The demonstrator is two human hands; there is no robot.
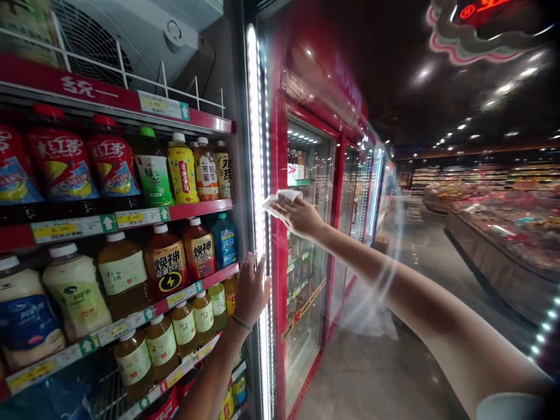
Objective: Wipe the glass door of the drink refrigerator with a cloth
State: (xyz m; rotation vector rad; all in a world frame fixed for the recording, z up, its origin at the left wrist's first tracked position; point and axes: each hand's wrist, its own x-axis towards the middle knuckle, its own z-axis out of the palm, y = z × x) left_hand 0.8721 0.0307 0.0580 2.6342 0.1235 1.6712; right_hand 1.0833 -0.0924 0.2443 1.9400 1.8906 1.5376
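Observation:
My right hand (304,219) is stretched out with its fingers over a folded white cloth (286,195), possibly a paper wipe. The cloth is next to the lit LED strip (258,146) on the cooler's door edge; whether it presses on the strip or the glass I cannot tell. Lower down, my left hand (254,291) rests by the same strip, fingers apart and holding nothing, a thin band round its wrist. Left of it stand a blue bottle (226,240) and an orange-labelled bottle (200,248) on a cooler shelf.
Shelves of bottled drinks (109,154) with price rails (140,217) fill the left side. Red-framed glass coolers (336,186) line up beyond. A long display counter (494,251) stands at the right, across the grey floor (350,373).

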